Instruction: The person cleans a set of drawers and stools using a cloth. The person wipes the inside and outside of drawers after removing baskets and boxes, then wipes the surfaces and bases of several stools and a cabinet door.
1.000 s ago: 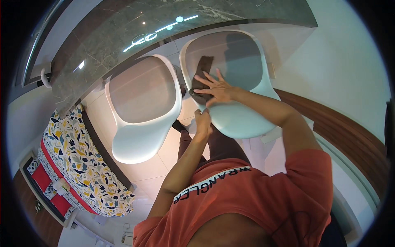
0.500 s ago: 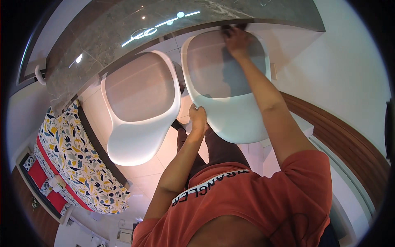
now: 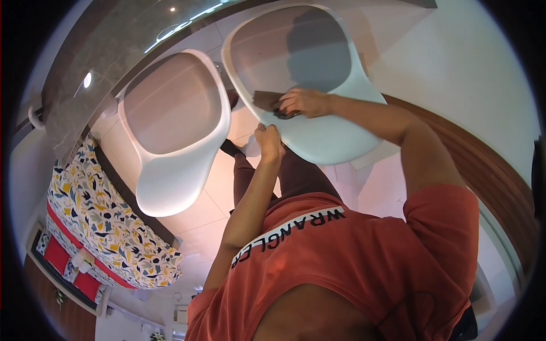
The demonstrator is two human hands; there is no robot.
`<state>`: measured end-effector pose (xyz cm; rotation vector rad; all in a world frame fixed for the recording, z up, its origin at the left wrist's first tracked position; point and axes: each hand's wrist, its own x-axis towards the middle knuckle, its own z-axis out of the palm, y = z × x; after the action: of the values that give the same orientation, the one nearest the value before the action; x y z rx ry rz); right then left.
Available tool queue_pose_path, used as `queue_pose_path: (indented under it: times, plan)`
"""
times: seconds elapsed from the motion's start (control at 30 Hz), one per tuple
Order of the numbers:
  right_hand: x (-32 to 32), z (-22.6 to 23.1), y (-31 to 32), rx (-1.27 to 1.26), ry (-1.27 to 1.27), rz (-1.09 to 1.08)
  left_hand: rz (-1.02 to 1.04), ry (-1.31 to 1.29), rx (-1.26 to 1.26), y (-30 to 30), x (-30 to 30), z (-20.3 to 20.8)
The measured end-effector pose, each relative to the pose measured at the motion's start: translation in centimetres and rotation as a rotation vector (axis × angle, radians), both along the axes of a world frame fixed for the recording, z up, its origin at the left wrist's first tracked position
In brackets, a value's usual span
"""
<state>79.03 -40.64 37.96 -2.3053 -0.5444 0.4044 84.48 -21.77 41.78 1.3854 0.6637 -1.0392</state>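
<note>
A white moulded chair [image 3: 335, 139] with a grey seat pad [image 3: 267, 51] stands ahead of me, its smooth curved backrest toward my body. My left hand [image 3: 269, 142] is closed on the left edge of that backrest. In my right hand [image 3: 304, 103] a dark brown cloth [image 3: 265, 100] is bunched under the fingers, pressed on the chair where the pad meets the backrest. One end of the cloth sticks out to the left, by the chair's side edge. To the left stands a second white chair [image 3: 173, 184] of the same shape; neither hand touches it.
Beyond the chairs runs a grey marble-look counter [image 3: 102, 62] reflecting lights. A bed with a patterned cover [image 3: 108, 221] lies at the left. On the right are a white wall [image 3: 455, 68] and a brown wooden strip [image 3: 472, 153]. Pale floor tiles [image 3: 199, 213] show between bed and legs.
My right hand has come from the far edge of the seat pad back toward me with the cloth. My left hand stays on the chair's edge. The whole view has shifted somewhat.
</note>
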Motion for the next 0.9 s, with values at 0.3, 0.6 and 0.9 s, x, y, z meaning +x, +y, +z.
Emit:
queue_pose_path:
  times: [0.3,0.6,0.9]
  plan:
    - [-6.5,5.4,-9.2,-0.377,0.719,-0.390,0.128,-0.036,-0.055,-1.7,-0.9,0.8]
    - [-5.7,18.0,1.7,-0.014,0.582,-0.558,0.074,-0.059,-0.083,-1.5,0.1,1.0]
    - [-17.3,13.1,-0.1,1.163,0.018,-2.187,-1.060,-0.788,-0.056,-2.4,0.0,8.1]
